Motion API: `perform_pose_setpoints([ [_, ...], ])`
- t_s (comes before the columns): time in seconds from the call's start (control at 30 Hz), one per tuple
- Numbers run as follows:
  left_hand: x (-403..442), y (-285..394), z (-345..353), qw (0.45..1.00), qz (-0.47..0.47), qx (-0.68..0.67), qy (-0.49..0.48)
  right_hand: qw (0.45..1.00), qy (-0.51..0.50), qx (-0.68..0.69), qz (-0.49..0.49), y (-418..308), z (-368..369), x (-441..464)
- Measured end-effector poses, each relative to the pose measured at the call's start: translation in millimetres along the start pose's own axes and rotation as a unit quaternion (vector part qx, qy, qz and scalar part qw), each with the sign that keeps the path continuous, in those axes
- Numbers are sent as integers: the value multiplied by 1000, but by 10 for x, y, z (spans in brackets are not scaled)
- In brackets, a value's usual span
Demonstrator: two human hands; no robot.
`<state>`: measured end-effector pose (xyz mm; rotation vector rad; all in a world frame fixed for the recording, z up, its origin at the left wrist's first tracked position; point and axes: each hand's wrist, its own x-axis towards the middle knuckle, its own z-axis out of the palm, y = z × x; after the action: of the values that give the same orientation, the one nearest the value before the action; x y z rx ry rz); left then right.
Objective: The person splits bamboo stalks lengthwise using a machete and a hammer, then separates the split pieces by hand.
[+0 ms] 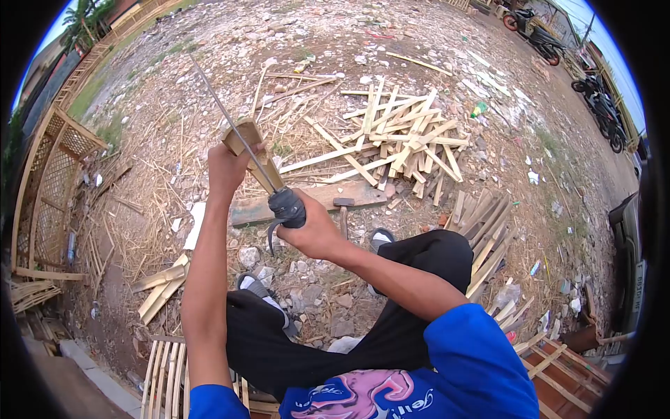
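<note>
My left hand (230,167) grips a short length of split bamboo (246,137) near its upper end. Wrapped round the dark taped handle (287,207) of a long thin blade (222,105) is my right hand (312,227). The blade points up and to the left, passing across the bamboo. Below my hands a wooden plank (314,201) lies on the ground, and a hammer (343,203) rests with its head on it.
Beyond the plank is a heap of split bamboo strips (412,133). More bamboo pieces (485,230) lie beside my right knee, others (164,286) at the left. A lattice frame (52,174) stands far left. Motorcycles (534,38) are parked at the upper right.
</note>
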<state>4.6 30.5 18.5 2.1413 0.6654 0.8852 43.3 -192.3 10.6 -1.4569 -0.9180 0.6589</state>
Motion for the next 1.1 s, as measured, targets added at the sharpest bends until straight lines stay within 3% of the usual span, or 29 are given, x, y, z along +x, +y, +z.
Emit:
perform_pose_setpoints([
  [0.13,108,74,196,999,4,-24,-35,998,11,-2,61,29,-119,19],
  [0.2,63,25,290,995,-48,10,-85,993,23,-6,115,232,-130,28],
  [0.3,7,-230,445,991,-63,16,-115,997,39,0,70,373,-139,36],
  [0.57,-17,-608,524,995,-34,-3,-96,995,47,-30,77,315,-136,61],
  [0.7,4,-391,426,992,-48,58,-97,995,58,-25,74,218,-112,45],
  [0.8,50,-364,450,996,-33,25,-76,995,70,-21,64,192,-119,73],
  [0.9,11,-279,439,991,-62,58,-108,992,63,-25,105,219,-106,77],
  [1.03,-58,-384,464,984,-82,36,-153,993,79,-33,80,299,-52,104],
  [1.1,-95,-376,421,991,-72,14,-116,992,85,-40,82,299,-47,121],
])
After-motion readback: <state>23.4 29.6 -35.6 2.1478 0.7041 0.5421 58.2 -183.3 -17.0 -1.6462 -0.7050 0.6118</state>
